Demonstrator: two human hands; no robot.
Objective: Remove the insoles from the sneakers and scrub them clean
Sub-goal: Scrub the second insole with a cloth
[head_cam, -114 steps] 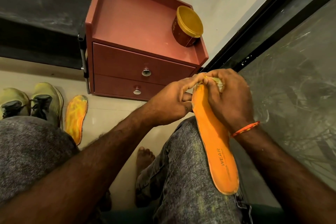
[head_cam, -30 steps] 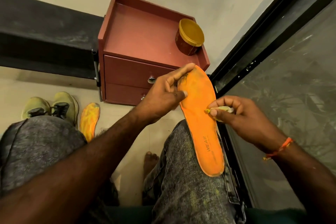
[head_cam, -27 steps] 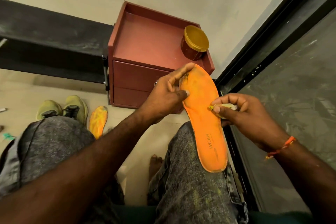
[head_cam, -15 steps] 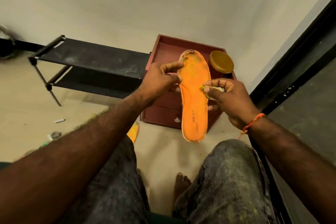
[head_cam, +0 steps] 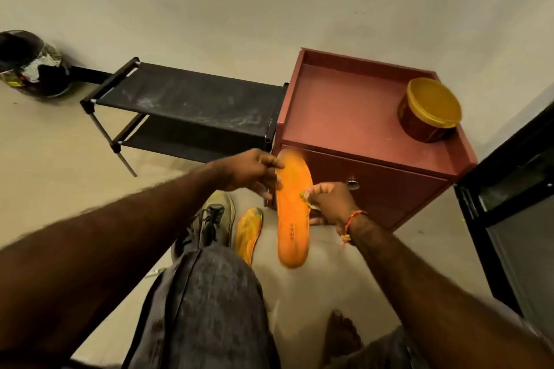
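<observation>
I hold an orange insole (head_cam: 292,213) upright in the air in front of the red cabinet. My left hand (head_cam: 254,172) grips its upper left edge near the toe. My right hand (head_cam: 328,202) sits at its right edge and pinches a small pale yellow-green scrubbing piece (head_cam: 306,199) against it. A second orange-and-yellow insole (head_cam: 248,234) lies on the floor. Beside that insole stands an olive-green sneaker (head_cam: 214,222), partly hidden behind my left knee.
A red two-drawer cabinet (head_cam: 353,117) carries a brown tub with a yellow lid (head_cam: 428,109). A black shoe rack (head_cam: 186,105) stands to its left, with a dark helmet (head_cam: 30,64) beyond. A dark glass door (head_cam: 515,204) runs along the right. My bare foot (head_cam: 341,335) rests on the tiled floor.
The insole has been lifted off my right thigh and held up and forward in the air. My head has tilted up, bringing the shoe rack, the helmet and more wall into view.
</observation>
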